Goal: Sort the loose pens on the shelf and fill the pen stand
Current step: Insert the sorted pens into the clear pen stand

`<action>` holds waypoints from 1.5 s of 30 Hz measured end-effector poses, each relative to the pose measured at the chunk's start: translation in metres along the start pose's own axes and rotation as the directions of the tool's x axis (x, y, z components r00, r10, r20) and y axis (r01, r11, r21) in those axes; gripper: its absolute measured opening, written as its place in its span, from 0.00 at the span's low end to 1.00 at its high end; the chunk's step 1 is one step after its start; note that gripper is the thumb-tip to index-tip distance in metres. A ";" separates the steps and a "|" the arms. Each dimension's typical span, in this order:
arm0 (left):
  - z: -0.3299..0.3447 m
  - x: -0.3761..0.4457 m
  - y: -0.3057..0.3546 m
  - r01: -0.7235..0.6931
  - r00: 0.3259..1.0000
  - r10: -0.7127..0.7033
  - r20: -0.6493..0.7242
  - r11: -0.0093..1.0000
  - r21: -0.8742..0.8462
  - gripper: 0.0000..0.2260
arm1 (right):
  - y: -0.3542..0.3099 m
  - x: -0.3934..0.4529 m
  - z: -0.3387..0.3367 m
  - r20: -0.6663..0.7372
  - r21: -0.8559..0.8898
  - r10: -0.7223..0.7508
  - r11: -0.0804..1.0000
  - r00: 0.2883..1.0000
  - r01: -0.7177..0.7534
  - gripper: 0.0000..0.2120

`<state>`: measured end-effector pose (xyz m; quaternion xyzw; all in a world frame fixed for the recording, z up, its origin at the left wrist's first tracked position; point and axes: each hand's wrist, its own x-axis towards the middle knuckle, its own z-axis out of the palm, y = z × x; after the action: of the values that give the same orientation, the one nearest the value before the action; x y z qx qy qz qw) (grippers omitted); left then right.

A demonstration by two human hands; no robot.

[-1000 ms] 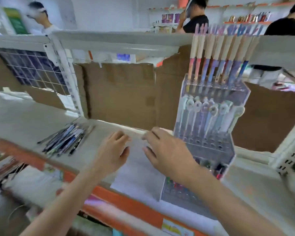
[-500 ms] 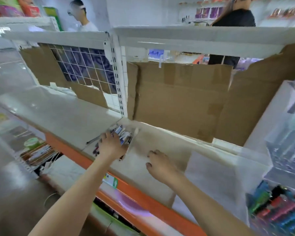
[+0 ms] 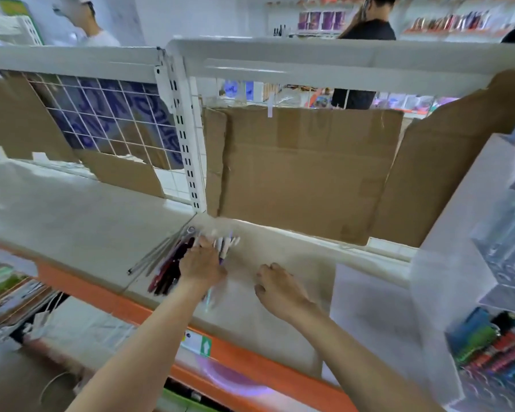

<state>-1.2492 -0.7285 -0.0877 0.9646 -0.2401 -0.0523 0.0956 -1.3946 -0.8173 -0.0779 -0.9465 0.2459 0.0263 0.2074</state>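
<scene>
Several loose pens (image 3: 173, 263) lie in a heap on the grey shelf (image 3: 81, 221), some dark, some white or clear. My left hand (image 3: 202, 266) lies on top of the heap, fingers spread over the pens; blur hides whether it grips any. My right hand (image 3: 277, 289) hovers just right of the heap, fingers loosely curled, holding nothing. The clear pen stand (image 3: 488, 263) is at the far right edge, with coloured pen caps (image 3: 494, 349) in its lower tier.
Brown cardboard (image 3: 304, 171) lines the back of the shelf, with a white wire grid (image 3: 110, 120) at the left. An orange rail (image 3: 250, 367) edges the shelf front. A white sheet (image 3: 369, 319) lies beside the stand. People stand behind the shelving.
The view swung left, away from the pen stand. My left hand moved from the shelf middle onto the pen heap, and my right hand followed it leftward.
</scene>
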 end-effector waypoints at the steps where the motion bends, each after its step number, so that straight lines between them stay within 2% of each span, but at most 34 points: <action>1: 0.000 0.002 0.000 -0.005 1.000 0.006 0.011 1.000 -0.028 0.36 | 0.001 -0.001 -0.002 -0.002 0.004 0.007 1.000 1.000 -0.007 0.13; 4: 0.001 0.005 0.005 -0.007 1.000 0.008 0.021 0.999 -0.051 0.31 | 0.003 -0.005 -0.007 -0.020 0.010 0.022 1.000 1.000 -0.022 0.14; 9: -0.001 0.003 0.005 -0.112 0.993 0.111 0.045 0.993 0.029 0.26 | 0.011 -0.012 -0.010 -0.068 0.097 0.043 0.995 0.997 -0.036 0.14; 11: -0.007 -0.002 0.005 -0.095 0.995 0.099 0.028 0.989 -0.114 0.23 | 0.013 -0.013 -0.010 -0.101 0.187 0.051 0.982 0.994 -0.032 0.13; 13: -0.018 -0.013 0.012 -0.088 0.996 0.079 -0.038 0.928 -0.362 0.18 | 0.014 -0.014 -0.011 -0.135 0.340 0.081 0.940 0.988 -0.030 0.10; 14: -0.024 -0.022 0.019 -0.086 0.996 0.057 -0.075 0.865 -0.494 0.16 | 0.013 -0.016 -0.012 -0.129 0.513 0.129 0.857 0.983 -0.045 0.08; 15: -0.033 -0.033 0.028 -0.091 0.993 0.028 -0.111 0.779 -0.620 0.13 | 0.009 -0.019 -0.013 -0.084 0.738 0.187 0.672 0.979 -0.065 0.09; 16: -0.043 -0.044 0.040 -0.096 0.991 0.000 -0.131 0.679 -0.728 0.11 | 0.005 -0.023 -0.012 -0.008 0.919 0.227 0.386 0.974 -0.082 0.11; 17: -0.051 -0.055 0.052 -0.102 0.990 -0.019 -0.138 0.578 -0.810 0.08 | 0.001 -0.025 -0.009 0.074 0.993 0.250 0.069 0.965 -0.094 0.15; 18: -0.058 -0.065 0.064 -0.109 0.990 -0.026 -0.139 0.483 -0.869 0.07 | -0.003 -0.028 -0.006 0.144 0.977 0.256 -0.193 0.956 -0.096 0.18; 19: -0.062 -0.074 0.075 -0.114 0.991 -0.017 -0.132 0.396 -0.911 0.04 | -0.006 -0.032 -0.004 0.192 0.922 0.253 -0.376 0.948 -0.087 0.20; 21: -0.063 -0.088 0.096 -0.123 0.991 -0.019 -0.131 0.248 -0.961 0.03 | -0.012 -0.040 -0.007 0.242 0.793 0.267 -0.608 0.933 -0.032 0.21; 23: -0.052 -0.102 0.113 -0.083 0.995 -0.042 -0.090 0.146 -0.986 0.05 | -0.012 -0.047 -0.018 0.245 0.709 0.291 -0.704 0.925 0.034 0.20; 26: -0.027 -0.125 0.132 0.050 0.998 -0.034 0.051 -0.024 -0.998 0.03 | -0.005 -0.057 -0.027 0.219 0.680 0.298 -0.729 0.929 0.073 0.17; 27: -0.022 -0.131 0.138 0.078 0.997 -0.015 0.079 -0.051 -0.996 0.06 | 0.001 -0.061 -0.026 0.204 0.688 0.305 -0.721 0.930 0.085 0.17; 29: -0.020 -0.139 0.144 0.110 0.993 0.059 0.107 -0.062 -0.992 0.10 | 0.012 -0.071 -0.025 0.164 0.728 0.296 -0.680 0.941 0.087 0.20; 30: -0.021 -0.140 0.145 0.119 0.988 0.102 0.114 -0.041 -0.992 0.11 | 0.018 -0.076 -0.024 0.132 0.784 0.286 -0.617 0.949 0.077 0.21; 32: -0.027 -0.141 0.144 0.170 0.970 0.169 0.173 0.031 -0.985 0.09 | 0.032 -0.086 -0.030 0.058 0.931 0.307 -0.361 0.950 0.059 0.23; 34: -0.036 -0.144 0.142 0.202 0.925 0.307 0.225 0.105 -0.974 0.05 | 0.048 -0.097 -0.051 -0.035 0.994 0.315 -0.085 0.948 0.065 0.21; 37: -0.045 -0.155 0.150 0.154 0.840 0.502 0.205 0.142 -0.978 0.06 | 0.062 -0.119 -0.094 -0.170 0.943 0.231 0.321 0.958 0.090 0.16; 38: -0.047 -0.159 0.156 0.107 0.828 0.533 0.175 0.157 -0.982 0.08 | 0.064 -0.125 -0.106 -0.189 0.907 0.204 0.412 0.961 0.091 0.12; 40: -0.050 -0.166 0.173 -0.086 0.818 0.571 0.071 0.243 -0.966 0.10 | 0.066 -0.133 -0.120 -0.230 0.877 0.179 0.464 0.957 0.124 0.03; 41: -0.049 -0.170 0.183 -0.194 0.814 0.581 0.010 0.288 -0.938 0.12 | 0.069 -0.136 -0.124 -0.253 0.876 0.194 0.462 0.948 0.140 0.06; 43: -0.047 -0.180 0.200 -0.356 0.808 0.582 -0.098 0.347 -0.868 0.16 | 0.078 -0.138 -0.127 -0.287 0.905 0.268 0.391 0.920 0.169 0.14; 45: -0.045 -0.190 0.212 -0.435 0.798 0.582 -0.157 0.376 -0.818 0.18 | 0.086 -0.142 -0.130 -0.279 0.934 0.319 0.310 0.906 0.179 0.18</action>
<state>-1.5057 -0.8148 0.0114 0.6740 -0.4784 -0.2014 0.5256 -1.5669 -0.8736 0.0299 -0.6122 0.2941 -0.3152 0.6628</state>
